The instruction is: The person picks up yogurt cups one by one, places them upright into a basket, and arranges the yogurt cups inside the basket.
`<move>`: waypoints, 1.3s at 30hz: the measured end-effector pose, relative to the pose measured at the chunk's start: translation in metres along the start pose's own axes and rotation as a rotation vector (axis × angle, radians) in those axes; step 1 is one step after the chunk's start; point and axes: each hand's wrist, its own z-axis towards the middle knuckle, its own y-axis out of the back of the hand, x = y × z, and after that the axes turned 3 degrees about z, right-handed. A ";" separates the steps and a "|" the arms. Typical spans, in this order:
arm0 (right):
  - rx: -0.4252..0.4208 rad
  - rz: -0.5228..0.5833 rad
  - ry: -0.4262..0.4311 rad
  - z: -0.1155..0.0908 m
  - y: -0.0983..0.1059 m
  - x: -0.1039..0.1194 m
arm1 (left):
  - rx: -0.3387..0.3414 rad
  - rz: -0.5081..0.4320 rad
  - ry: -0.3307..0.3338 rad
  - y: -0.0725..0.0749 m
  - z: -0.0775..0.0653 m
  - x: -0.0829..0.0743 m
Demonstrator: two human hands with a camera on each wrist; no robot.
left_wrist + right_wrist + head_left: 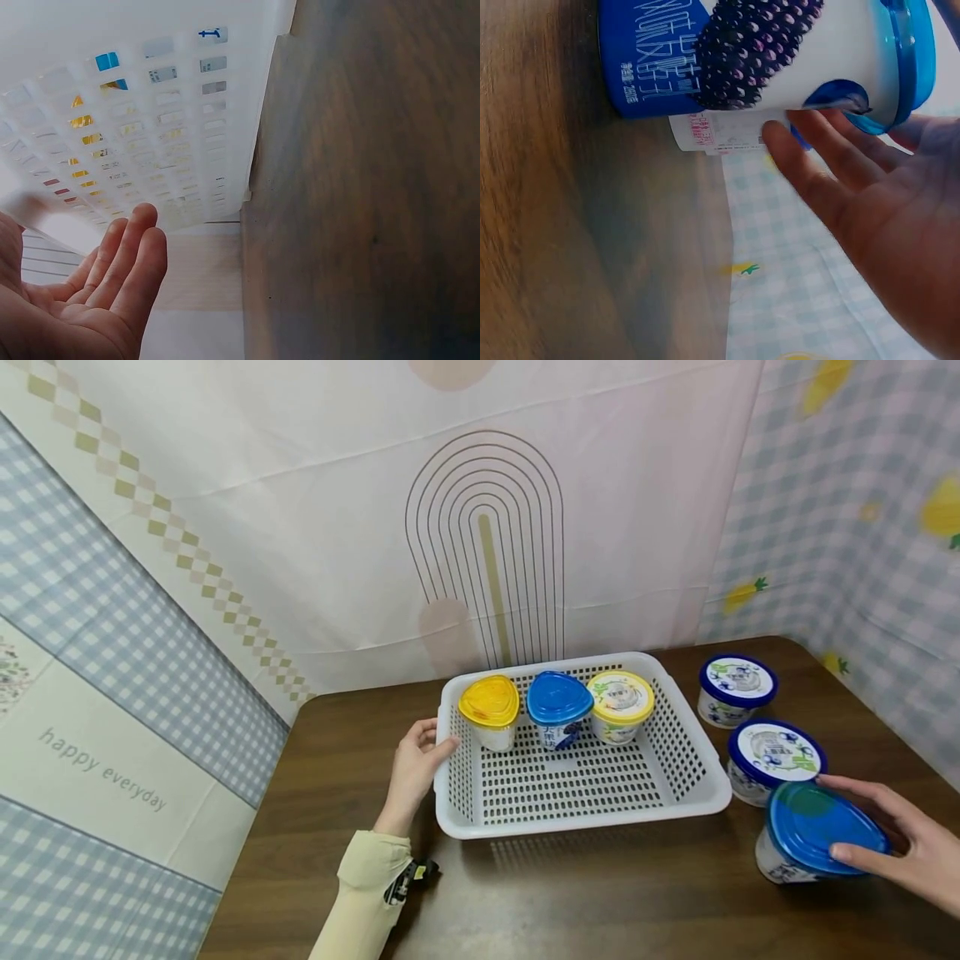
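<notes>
My left hand holds the left rim of a white perforated plastic basket, thumb over the rim and fingers outside. In the left wrist view those fingers lie alongside the slotted wall. My right hand grips a yogurt cup with a blue rounded-triangular lid, thumb and fingers around the lid. In the right wrist view this yogurt cup shows a dark berry picture; whether its base touches the table cannot be told. Inside the basket stand a yellow-lidded cup, a blue-lidded cup and a round yellow-rimmed cup.
Two round cups with dark-blue-rimmed white lids, the far cup and the near cup, stand right of the basket. Everything rests on a dark wooden table. Patterned cloth hangs behind and at both sides.
</notes>
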 end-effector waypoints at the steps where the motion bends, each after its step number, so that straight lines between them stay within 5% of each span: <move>1: 0.002 -0.014 0.005 -0.001 0.000 -0.001 | 0.000 -0.002 0.001 0.000 0.000 0.000; 11: 0.113 -0.043 -0.137 -0.005 -0.005 0.000 | 0.011 -0.012 0.014 0.002 -0.001 0.001; 17: 0.136 -0.035 -0.148 -0.006 -0.005 0.000 | 0.034 -0.008 0.038 0.004 -0.002 -0.003; 25: 0.150 0.020 -0.152 -0.008 -0.006 -0.004 | 0.052 -0.005 0.036 0.004 -0.016 -0.033; 39: 0.145 -0.078 -0.220 -0.009 -0.005 0.003 | 0.054 -0.015 0.037 0.005 -0.015 -0.033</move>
